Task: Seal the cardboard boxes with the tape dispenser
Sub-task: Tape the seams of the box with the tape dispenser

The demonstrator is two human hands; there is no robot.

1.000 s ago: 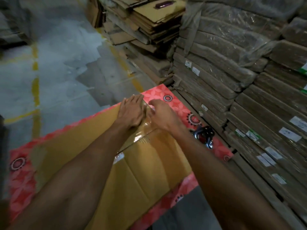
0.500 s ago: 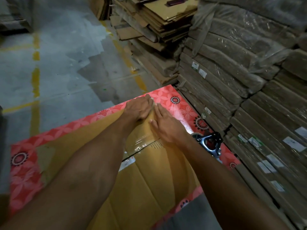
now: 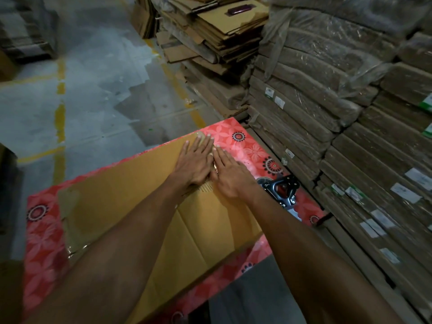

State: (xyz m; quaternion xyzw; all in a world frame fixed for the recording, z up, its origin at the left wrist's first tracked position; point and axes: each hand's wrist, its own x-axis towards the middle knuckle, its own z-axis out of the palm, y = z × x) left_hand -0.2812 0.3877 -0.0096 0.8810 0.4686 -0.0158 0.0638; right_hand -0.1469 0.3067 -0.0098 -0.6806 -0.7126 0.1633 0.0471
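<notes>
1. Box (image 3: 117,199): brown, folded flat, lying on a red flowered cloth (image 3: 44,242). It covers most of the cloth, and a red margin shows on every visible side.
2. Box edges: the far edge runs close along the cloth's far edge. The widest red margin is on the left. The near right corner comes close to the cloth's near edge.
3. Left hand (image 3: 194,162): palm down, fingers straight and held together, pressed flat on the box near its far right corner. The fingertips reach the far edge.
4. Right hand (image 3: 230,174): also flat and pressing, just beside the left hand and touching it along the inner fingers. Its fingertips lie at the box's right edge.
5. Tape (image 3: 200,134): a glossy clear strip shows at the far edge by the left fingertips. How far it runs under the hands cannot be told.
6. Dispenser (image 3: 280,190): black metal, lying unheld on the cloth just right of the right wrist, between the box and the cloth's right edge.
7. Right side: wrapped bundles (image 3: 327,90) are stacked high, close against the cloth's right edge, so room there is tight.
8. Far right: a loose stack of flat cardboard (image 3: 222,31).
9. Far and left: concrete floor (image 3: 93,90) with yellow lines (image 3: 60,118) lies open beyond the cloth's far edge.
</notes>
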